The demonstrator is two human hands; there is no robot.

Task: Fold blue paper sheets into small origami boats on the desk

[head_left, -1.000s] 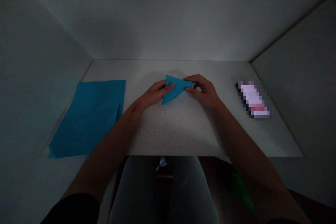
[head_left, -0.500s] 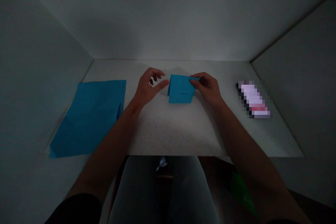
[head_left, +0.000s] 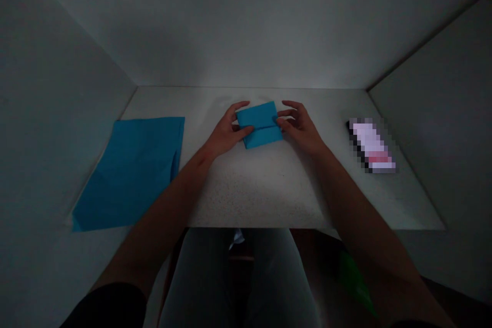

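Note:
A small folded piece of blue paper point(head_left: 258, 114) is held a little tilted above the table, with a fold line running across its front. My left hand point(head_left: 229, 130) grips its left side, thumb on the front and some fingers behind. At the right edge, my right hand point(head_left: 300, 125) pinches the paper with thumb and a finger, while its index finger sticks out free above. The fingertips behind the paper are hidden.
A larger sheet of blue paper point(head_left: 130, 169), partly folded at its right side, lies on the left of the white table point(head_left: 253, 189). A phone point(head_left: 371, 146), blurred out, lies on the right. Walls enclose the table at the back and sides.
My left hand, apart from the paper before, has moved right and taken its left side. The folded paper has turned and shifted slightly left; my right hand's fingers have spread.

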